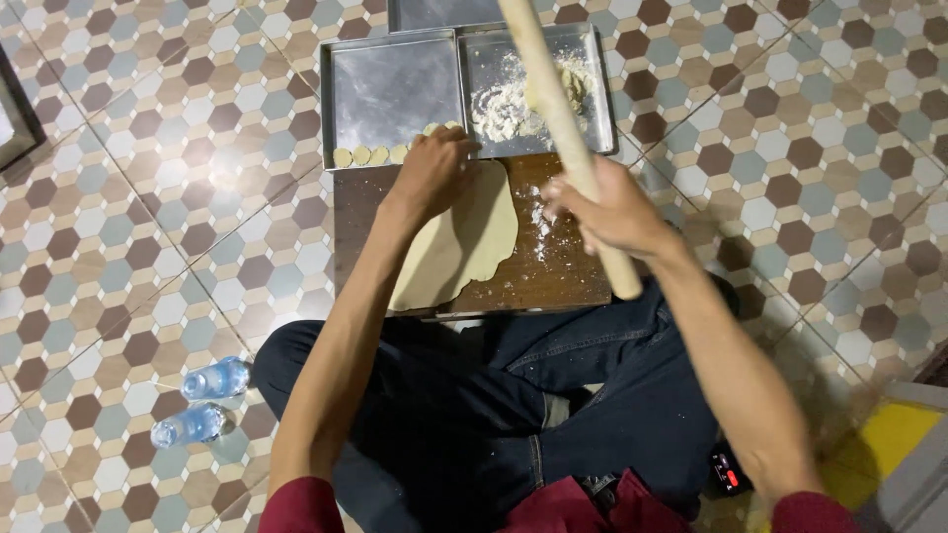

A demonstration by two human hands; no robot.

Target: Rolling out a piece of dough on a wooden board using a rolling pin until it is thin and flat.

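Note:
A thin sheet of rolled dough (464, 247) lies on a low wooden board (553, 276) in front of my crossed legs. My left hand (434, 168) rests at the far end of the dough, fingers down on it. My right hand (612, 212) grips a long wooden rolling pin (563, 118), held tilted above the board's right side. Loose flour (541, 222) is scattered on the board beside the dough.
Two metal trays stand beyond the board: the left tray (395, 89) has small round dough pieces (370, 155) along its near edge, the right tray (583, 59) holds flour and dough scraps. Two plastic water bottles (202, 400) lie on the tiled floor at my left.

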